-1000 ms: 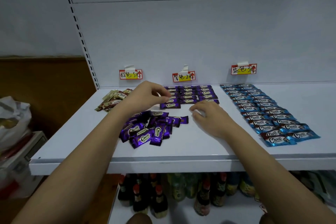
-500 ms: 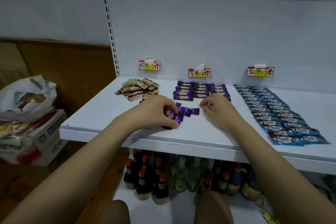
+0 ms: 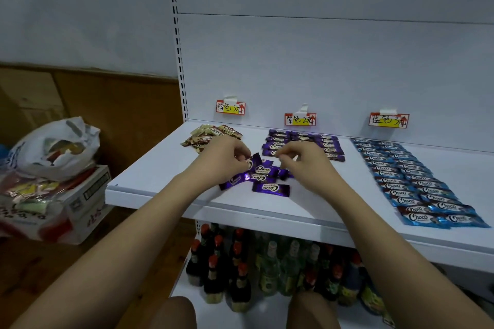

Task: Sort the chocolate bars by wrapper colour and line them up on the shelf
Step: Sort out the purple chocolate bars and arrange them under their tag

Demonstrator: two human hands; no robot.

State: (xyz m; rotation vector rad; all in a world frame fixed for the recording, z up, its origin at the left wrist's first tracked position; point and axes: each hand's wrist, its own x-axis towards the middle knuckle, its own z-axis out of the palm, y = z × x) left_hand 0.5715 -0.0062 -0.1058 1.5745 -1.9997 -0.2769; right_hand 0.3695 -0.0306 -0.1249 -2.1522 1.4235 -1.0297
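Note:
On the white shelf (image 3: 165, 184) lies a loose pile of purple chocolate bars (image 3: 263, 176), with one purple bar (image 3: 270, 188) alone at its front. My left hand (image 3: 224, 157) pinches a tilted purple bar (image 3: 255, 161) at the pile's left. My right hand (image 3: 302, 165) hovers over the pile's right side with fingertips pinched; what they hold is hidden. Behind the hands are neat rows of purple bars (image 3: 302, 137). Blue bars (image 3: 417, 181) run in two long rows on the right. A heap of brown bars (image 3: 211, 135) sits at the back left.
Three price labels (image 3: 230, 107), (image 3: 300, 119), (image 3: 389, 120) hang on the back panel above each group. Bottles (image 3: 240, 270) fill the lower shelf. Left of the shelf, a cardboard box (image 3: 88, 195) holds packets and a white plastic bag (image 3: 53, 147).
My left hand came back from the purple rows to the loose pile and now lifts one purple bar. My right hand has curled its fingers into a pinch. The view has shifted left.

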